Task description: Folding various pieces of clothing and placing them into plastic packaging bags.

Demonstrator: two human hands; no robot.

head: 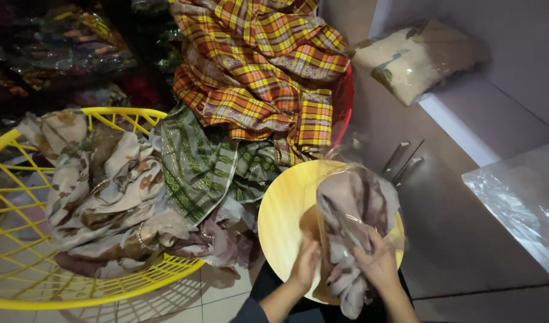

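Clear plastic bag (352,203) with folded mauve cloth (346,239) sits on round yellow board (283,215) at my lap; left hand (304,263) and right hand (379,266) both grip it. Yellow basket (23,287) left.

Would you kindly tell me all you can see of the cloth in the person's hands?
The cloth is soft fabric, mottled grey-brown with paler patches, bunched into a long crumpled roll. It sits inside a clear plastic bag that gleams around its upper part. It lies over a round yellow board, its lower end hanging past the edge. The left hand presses its left side; the right hand grips its right side through the bag.
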